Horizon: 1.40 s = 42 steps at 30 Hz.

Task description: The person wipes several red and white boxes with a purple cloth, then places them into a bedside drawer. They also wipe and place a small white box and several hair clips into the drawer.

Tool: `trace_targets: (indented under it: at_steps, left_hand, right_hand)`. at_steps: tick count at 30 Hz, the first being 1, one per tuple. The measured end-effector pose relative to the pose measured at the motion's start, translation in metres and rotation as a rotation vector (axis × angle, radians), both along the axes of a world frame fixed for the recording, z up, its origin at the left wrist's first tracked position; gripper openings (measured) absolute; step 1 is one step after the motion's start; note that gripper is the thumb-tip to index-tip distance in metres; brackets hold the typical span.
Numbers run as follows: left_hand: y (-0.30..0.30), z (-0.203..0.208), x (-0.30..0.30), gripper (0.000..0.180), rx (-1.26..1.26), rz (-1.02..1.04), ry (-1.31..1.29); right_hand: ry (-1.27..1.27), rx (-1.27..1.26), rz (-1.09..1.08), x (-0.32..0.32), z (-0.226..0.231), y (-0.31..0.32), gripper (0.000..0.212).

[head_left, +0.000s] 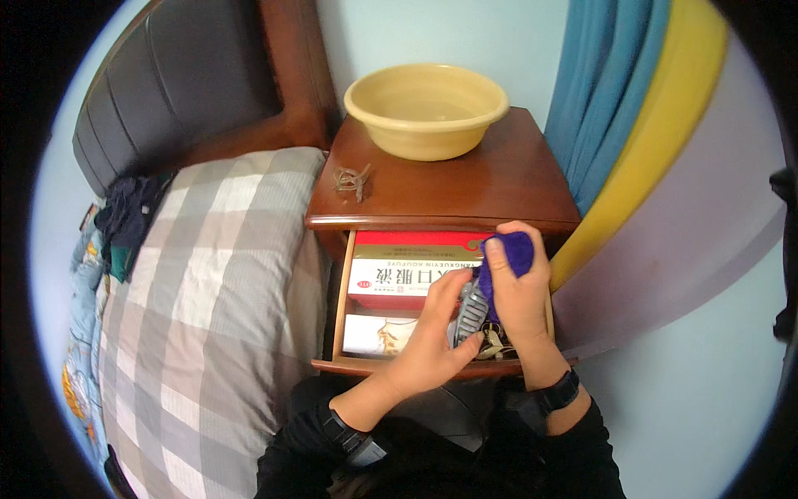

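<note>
My left hand (pixel 439 326) is closed around a small grey ribbed object (pixel 473 311), held tilted over the right part of the open drawer (pixel 339 333); its exact kind is not clear. In my right hand (pixel 519 295) a bunched purple cloth (pixel 513 253) is gripped, its lower part against the grey object. Beneath the hands, inside the drawer, lie a red and white box (pixel 391 279) and a white box (pixel 366 333) with a tan picture. Some small metallic-looking items (pixel 496 343) show beside my right wrist, partly hidden.
On the brown nightstand (pixel 524 183) stand a yellow basin (pixel 428 137) and a small heap of thin brownish pieces (pixel 352 180). A bed with a checked cover (pixel 208 274) adjoins on the left. Blue and yellow curtains (pixel 640 141) hang at the right.
</note>
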State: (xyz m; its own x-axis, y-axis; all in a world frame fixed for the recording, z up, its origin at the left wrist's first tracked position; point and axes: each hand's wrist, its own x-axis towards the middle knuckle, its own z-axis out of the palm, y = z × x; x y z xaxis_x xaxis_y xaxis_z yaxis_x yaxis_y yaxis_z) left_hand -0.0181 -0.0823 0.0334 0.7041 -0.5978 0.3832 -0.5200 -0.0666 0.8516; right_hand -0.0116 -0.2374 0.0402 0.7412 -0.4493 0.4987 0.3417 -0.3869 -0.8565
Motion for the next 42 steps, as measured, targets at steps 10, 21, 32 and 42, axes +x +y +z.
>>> trace_targets:
  at_steps: [10,21,32,42]
  left_hand:
    - [0.024,-0.022,0.027,0.058,-0.545,-0.173,1.137]
    - [0.020,-0.019,0.017,0.065,-0.578,0.104,0.674]
    - [0.009,-0.024,-0.004,0.059,-0.463,0.187,0.314]
    - [0.031,-0.017,0.018,0.045,-0.185,0.368,-0.390]
  right_hand:
    - [-0.043,0.229,0.272,0.017,-0.005,0.027,0.024]
    - [-0.143,0.222,0.425,0.009,-0.008,0.046,0.047]
    - [0.025,0.681,0.326,0.007,-0.007,0.044,0.028]
    - [0.094,0.111,0.534,-0.001,0.011,0.031,0.035]
